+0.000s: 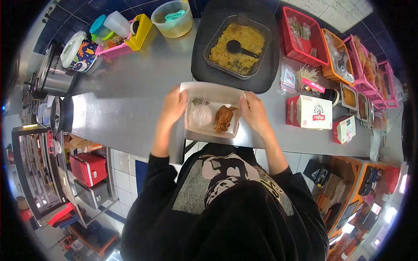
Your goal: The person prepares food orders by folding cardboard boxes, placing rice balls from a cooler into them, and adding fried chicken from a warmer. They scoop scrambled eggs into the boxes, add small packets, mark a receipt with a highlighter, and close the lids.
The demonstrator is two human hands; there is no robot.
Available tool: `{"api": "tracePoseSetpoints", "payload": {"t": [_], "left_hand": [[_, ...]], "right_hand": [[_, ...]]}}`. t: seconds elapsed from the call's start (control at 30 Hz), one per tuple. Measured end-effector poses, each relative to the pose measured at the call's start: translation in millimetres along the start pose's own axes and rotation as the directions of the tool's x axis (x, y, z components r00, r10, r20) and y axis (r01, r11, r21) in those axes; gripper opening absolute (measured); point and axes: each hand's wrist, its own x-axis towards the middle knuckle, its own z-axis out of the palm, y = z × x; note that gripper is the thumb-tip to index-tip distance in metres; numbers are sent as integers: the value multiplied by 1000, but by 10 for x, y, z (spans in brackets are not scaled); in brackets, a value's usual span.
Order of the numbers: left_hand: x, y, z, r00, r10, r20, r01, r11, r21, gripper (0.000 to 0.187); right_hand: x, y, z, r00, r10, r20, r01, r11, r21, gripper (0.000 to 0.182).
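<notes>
Between my two hands is an open paper food box [212, 130], close over the front edge of the steel counter. My left hand [174, 105] grips its left side and my right hand [256, 112] its right side, fingers closed on the walls. Inside lie a piece of fried chicken [224, 118] on the right and a white rounded portion that looks like wrapped rice [202, 115] on the left. Some green leaves [200, 102] show beside the white portion. Behind the box stands a black pan [204, 54] of yellow crumbly food with a black scoop [235, 46] lying in it.
Closed printed boxes [314, 113] stand on the steel counter [126, 95] at right, near skewers [307, 74] and a pink marker [312, 85]. Red [320, 56] and orange baskets [344, 75] line the back right. A bucket of liquid [177, 28] and a yellow holder [141, 34] stand back left.
</notes>
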Motion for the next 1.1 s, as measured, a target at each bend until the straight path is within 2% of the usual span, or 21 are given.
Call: {"api": "tracePoseSetpoints", "payload": {"t": [0.03,0.07,0.1,0.13,0.2,0.27,0.33,0.43,0.47,0.53,0.63,0.73,0.8,0.83,0.87,0.93,0.97,1.0,1.03,1.07,1.1], "left_hand": [[-63,-46,-140,989,71,130,-79,995,58,26],[-147,-113,-150,974,190,125,-188,982,-25,28],[-244,-195,-106,946,305,111,-294,950,-108,31],[-335,-244,-55,907,412,88,-391,901,-187,34],[-489,-195,76,951,306,37,-289,928,-235,40],[-564,-152,106,987,147,68,-117,937,-330,44],[-605,-32,12,980,-57,189,138,882,-450,45],[-704,-31,43,968,-91,233,192,867,-459,49],[-753,-81,72,976,-29,218,123,892,-436,50],[-846,-236,141,976,99,193,-18,923,-384,52],[-871,-380,124,912,130,388,128,810,-573,57],[-679,-577,-63,795,319,516,243,612,-753,55],[-589,-463,34,851,73,520,317,718,-620,51],[-577,-358,114,860,-54,507,368,752,-546,50],[-580,-310,292,937,-75,342,231,866,-443,48],[-619,-248,613,1000,-14,-13,12,992,-127,44],[-639,-262,583,998,-32,52,43,976,-215,47],[-627,-305,588,1000,21,8,-20,989,-149,50],[-625,-355,609,997,76,-31,-78,994,-82,53],[-648,-397,620,989,130,-65,-131,991,-11,57],[-638,-355,536,974,223,33,-226,965,130,65]], "right_hand": [[-69,49,-40,998,-46,39,45,998,34,34],[-140,87,-45,992,-95,78,89,994,68,35],[-251,209,51,970,-240,22,241,971,-12,40],[-377,286,181,986,-167,-21,168,980,108,43],[-574,230,416,997,2,-71,24,936,351,48],[-613,118,330,972,180,150,-234,770,594,52],[-554,128,280,985,90,148,-168,713,681,47],[-561,202,184,948,3,319,-264,567,780,50],[-573,275,176,934,-44,355,-279,534,798,50],[-579,492,247,936,-81,342,-205,666,718,50],[-652,584,447,963,-53,265,-58,917,394,47],[-711,457,484,945,99,312,-220,897,383,44],[-657,353,413,895,165,414,-379,771,511,44],[-667,331,416,933,139,333,-274,872,405,46],[-657,313,428,963,94,254,-166,946,279,48],[-589,118,420,990,-65,128,66,998,1,54],[-522,-73,394,982,-169,88,180,974,-139,58],[-454,-184,386,959,-277,59,282,918,-278,62],[-427,-67,478,943,-298,145,332,861,-386,70],[-446,-10,514,933,-297,205,356,846,-396,74],[-440,38,523,918,-299,260,385,830,-404,78]]}}
